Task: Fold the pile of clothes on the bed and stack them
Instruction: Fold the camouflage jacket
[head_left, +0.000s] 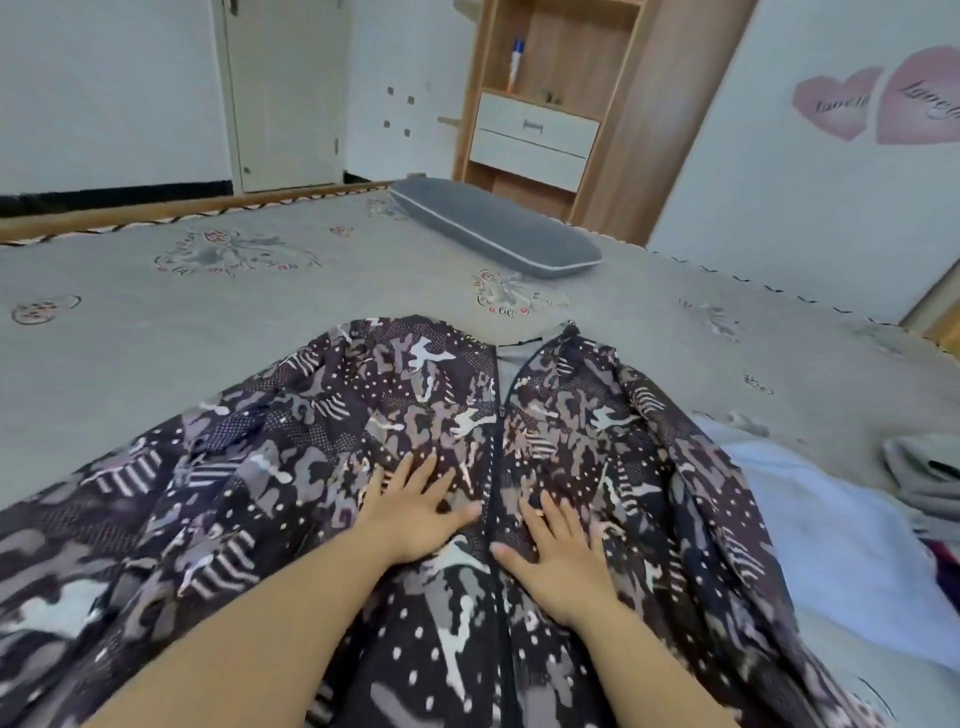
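While both hands (415, 512) (558, 553) press flat-fingered, gripping nothing, the jacket (322, 447) leaves bare bed (260, 312) beyond.

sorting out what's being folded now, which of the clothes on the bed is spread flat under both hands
The dark camouflage-patterned zip jacket, with the left hand and right hand pressing flat beside its zipper. The white garment and grey clothes lie untouched at right.

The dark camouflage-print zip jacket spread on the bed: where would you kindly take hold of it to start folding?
Probably the dark camouflage-print zip jacket by its left sleeve edge, from the left: it lies flat, zipped, sleeves spread wide, with left hand and right hand flat beside the zip.
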